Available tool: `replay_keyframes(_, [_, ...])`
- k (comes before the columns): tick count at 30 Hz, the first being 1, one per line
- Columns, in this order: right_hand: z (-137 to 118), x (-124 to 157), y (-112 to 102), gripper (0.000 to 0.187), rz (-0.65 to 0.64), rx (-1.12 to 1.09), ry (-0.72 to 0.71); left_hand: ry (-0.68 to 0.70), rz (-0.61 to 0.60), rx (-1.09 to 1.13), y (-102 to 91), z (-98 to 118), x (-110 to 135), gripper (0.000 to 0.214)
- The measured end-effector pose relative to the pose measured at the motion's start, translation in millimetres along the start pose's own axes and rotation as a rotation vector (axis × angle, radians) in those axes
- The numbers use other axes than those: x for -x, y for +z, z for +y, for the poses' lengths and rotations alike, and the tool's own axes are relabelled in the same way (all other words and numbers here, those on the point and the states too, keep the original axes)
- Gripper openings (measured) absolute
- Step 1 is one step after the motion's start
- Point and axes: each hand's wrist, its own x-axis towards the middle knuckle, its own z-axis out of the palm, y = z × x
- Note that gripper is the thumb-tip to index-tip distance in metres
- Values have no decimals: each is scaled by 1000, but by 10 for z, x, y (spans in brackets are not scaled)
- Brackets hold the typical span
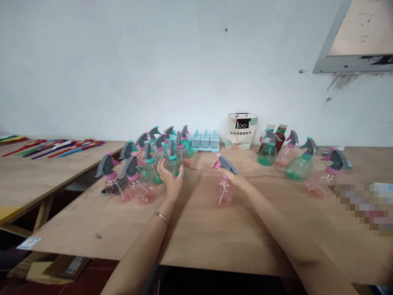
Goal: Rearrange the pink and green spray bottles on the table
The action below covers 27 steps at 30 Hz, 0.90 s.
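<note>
A pink spray bottle (223,191) with a grey and pink trigger head stands near the middle of the wooden table. Around its neck, just under the head, my right hand (235,176) is closed. My left hand (171,177) has its fingers apart and holds nothing that I can see. It is in front of a green spray bottle (174,164) at the right side of a cluster, partly covering it. Several pink and green bottles make up that cluster, among them a pink one (143,192) at its front.
To the right stand several more spray bottles, including a green one (299,166) and a pink one (319,184). A paper bag (242,133), a light-blue popsicle mould (205,141) and red sauce bottles (280,137) are by the wall. Colourful strips (58,147) lie on the left table.
</note>
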Motion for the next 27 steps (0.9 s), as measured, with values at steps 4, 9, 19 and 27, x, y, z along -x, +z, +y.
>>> replay_keyframes(4, [-44, -47, -84, 18, -34, -171, 21, -64, -160, -117, 72, -193, -137, 92])
replay_keyframes(9, [-199, -54, -127, 20, -27, -318, 114, -66, -202, -288, 27, -88, -121, 88])
replay_keyframes(19, [-406, -22, -223, 25, -45, -440, 133, 62, -470, -105, 41, 268, 409, 68])
replay_keyframes(27, [-357, -47, -217, 25, 106, -490, 169, 66, -746, 90, 37, 306, 445, 75])
